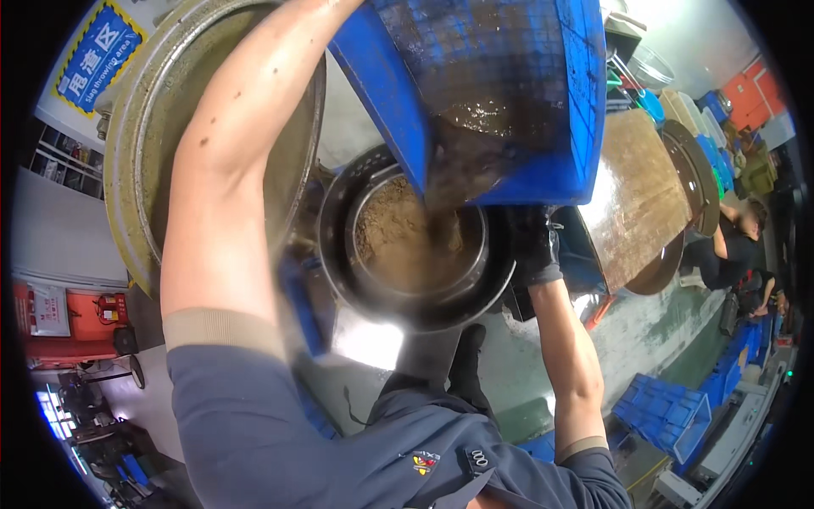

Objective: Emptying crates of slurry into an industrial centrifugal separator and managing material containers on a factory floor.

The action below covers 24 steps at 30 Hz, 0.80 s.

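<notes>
A blue plastic crate [589,110] is tipped steeply in front of me, its inside wet and coated with brown sludge. Dark, murky liquid runs off its lower corner into a round black-rimmed vessel [335,246] below, where brown, grainy slurry [394,233] has gathered. My right hand [536,246], in a black glove, grips the crate's lower edge at the right; part of its fingers is hidden. My left arm reaches up toward the crate's far side, and its hand lies beyond the top edge of the picture.
A large round metal drum [127,170] stands close at left, beside my left arm. A brown-stained metal panel [640,199] is at right. Blue crates [661,416] sit on the floor at lower right. Farther right, a person [721,263] in dark clothes is near other equipment.
</notes>
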Tool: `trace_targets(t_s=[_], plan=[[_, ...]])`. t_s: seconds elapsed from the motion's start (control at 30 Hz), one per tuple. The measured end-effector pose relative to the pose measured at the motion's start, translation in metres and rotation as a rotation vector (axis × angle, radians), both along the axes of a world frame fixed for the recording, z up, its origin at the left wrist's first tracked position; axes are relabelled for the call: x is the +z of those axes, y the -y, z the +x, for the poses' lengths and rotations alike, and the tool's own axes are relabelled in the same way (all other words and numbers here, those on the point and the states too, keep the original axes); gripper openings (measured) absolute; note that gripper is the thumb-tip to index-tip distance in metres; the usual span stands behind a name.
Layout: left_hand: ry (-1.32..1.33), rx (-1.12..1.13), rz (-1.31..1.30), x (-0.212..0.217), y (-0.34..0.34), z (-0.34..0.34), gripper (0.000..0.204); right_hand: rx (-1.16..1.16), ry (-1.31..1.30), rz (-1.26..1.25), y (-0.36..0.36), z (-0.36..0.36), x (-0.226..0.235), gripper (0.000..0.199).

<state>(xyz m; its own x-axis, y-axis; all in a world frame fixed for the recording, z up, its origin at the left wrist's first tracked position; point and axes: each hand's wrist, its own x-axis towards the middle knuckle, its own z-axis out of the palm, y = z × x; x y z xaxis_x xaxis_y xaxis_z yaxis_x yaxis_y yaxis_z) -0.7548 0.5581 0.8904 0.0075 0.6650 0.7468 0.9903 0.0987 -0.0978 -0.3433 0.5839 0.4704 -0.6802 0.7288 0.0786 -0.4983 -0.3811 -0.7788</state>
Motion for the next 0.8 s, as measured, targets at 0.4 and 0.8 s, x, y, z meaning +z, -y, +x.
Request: trace_targets(t_s=[0.4,0.8], plan=[[-0.161,0.182,-0.071,0.036,0.063,0.063,0.032,0.186,-0.089,0.208,-0.017,-0.061,0.014,0.04],[-0.287,0.25,-0.012,0.053,0.09,0.087,0.035,0.231,-0.088,-0.547,-0.021,-0.073,0.066,0.03]])
